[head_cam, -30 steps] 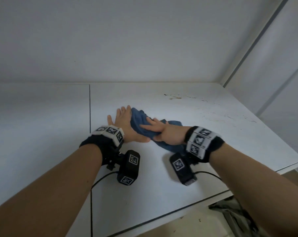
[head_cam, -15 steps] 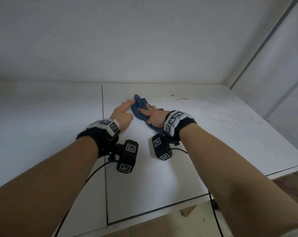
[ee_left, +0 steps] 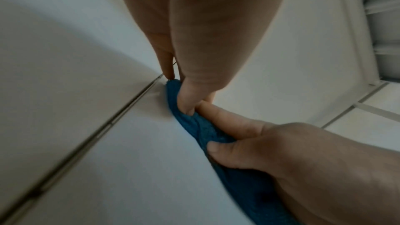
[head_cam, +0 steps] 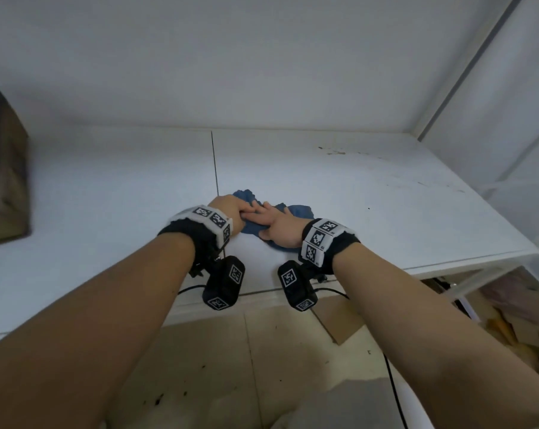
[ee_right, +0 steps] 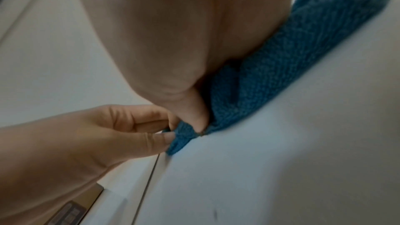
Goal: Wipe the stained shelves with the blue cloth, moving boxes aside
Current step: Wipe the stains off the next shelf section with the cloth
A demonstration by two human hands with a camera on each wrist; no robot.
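The crumpled blue cloth (head_cam: 297, 211) lies on the white shelf (head_cam: 370, 230), just right of its seam and close to the front edge. My left hand (head_cam: 241, 212) pinches the cloth's (ee_left: 194, 126) left end between thumb and fingers, as the left wrist view shows. Beside it, touching, my right hand (head_cam: 269, 222) lies over the middle of the cloth (ee_right: 281, 74), with thumb and forefinger gripping a fold. Brown stains (head_cam: 333, 150) mark the shelf at the back right, and fainter streaks (head_cam: 432, 184) run toward the right edge.
A brown cardboard box (head_cam: 3, 168) stands on the shelf at the far left. The back wall and a right side wall (head_cam: 494, 103) close in the shelf. Below the front edge are floor tiles with cardboard scraps (head_cam: 339, 323) and a black cable (head_cam: 392, 385).
Both hands drew the cloth from the back of the shelf toward the front edge. My left hand went from flat beside the cloth to pinching its end. The box came into view.
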